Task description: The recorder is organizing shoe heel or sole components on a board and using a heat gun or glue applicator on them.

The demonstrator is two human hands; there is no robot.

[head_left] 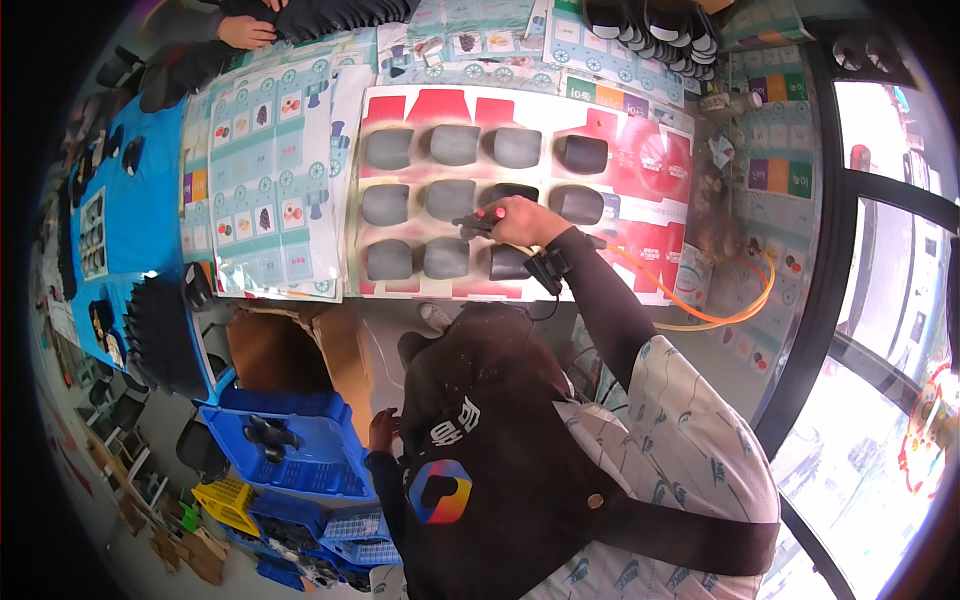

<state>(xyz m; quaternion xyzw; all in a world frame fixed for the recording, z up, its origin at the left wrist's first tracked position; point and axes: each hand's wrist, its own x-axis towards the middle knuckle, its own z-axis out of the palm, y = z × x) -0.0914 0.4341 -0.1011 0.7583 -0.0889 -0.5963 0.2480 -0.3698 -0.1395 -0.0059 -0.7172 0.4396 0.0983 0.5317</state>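
My right hand (528,222) grips a small spray gun (478,222) with red knobs, held over the middle of a red and white board (630,235). Rows of curved pads lie on that board. Those on the left, such as one grey pad (389,204), look matt. Farther right they are darker and glossier, like one black pad (584,154). The gun's nozzle points left, close to a grey pad (450,199) in the middle row; my hand partly covers a dark pad (515,192). My left hand (384,429) hangs low beside my apron, fingers loosely apart, holding nothing visible.
An orange air hose (735,318) loops at the board's right. Printed sheets (265,180) cover the table on the left. Below stand a cardboard box (345,370) and a blue crate (310,470). Across the table, another person's hand (246,32) rests near dark stacked pieces.
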